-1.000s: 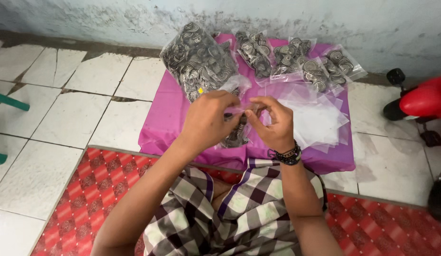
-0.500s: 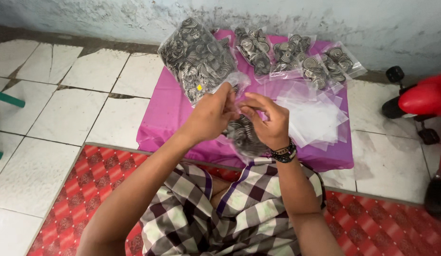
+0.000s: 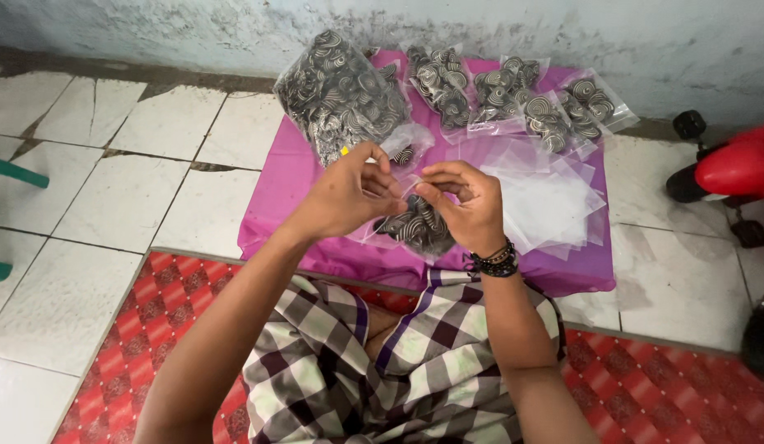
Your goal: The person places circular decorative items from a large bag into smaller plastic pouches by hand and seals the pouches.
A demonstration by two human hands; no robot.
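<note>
Both hands pinch the mouth of a small clear plastic bag of black-and-white swirl discs [image 3: 416, 228] above the magenta cloth [image 3: 271, 189]: left hand [image 3: 345, 196] and right hand [image 3: 468, 205] grip closed on film; judgement: keep edges aligned, bag hanging upright while pressing.

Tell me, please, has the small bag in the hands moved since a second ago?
Yes. The small clear bag of striped pieces now hangs lower, toward the near edge of the pink cloth, below the left hand and right hand.
</note>
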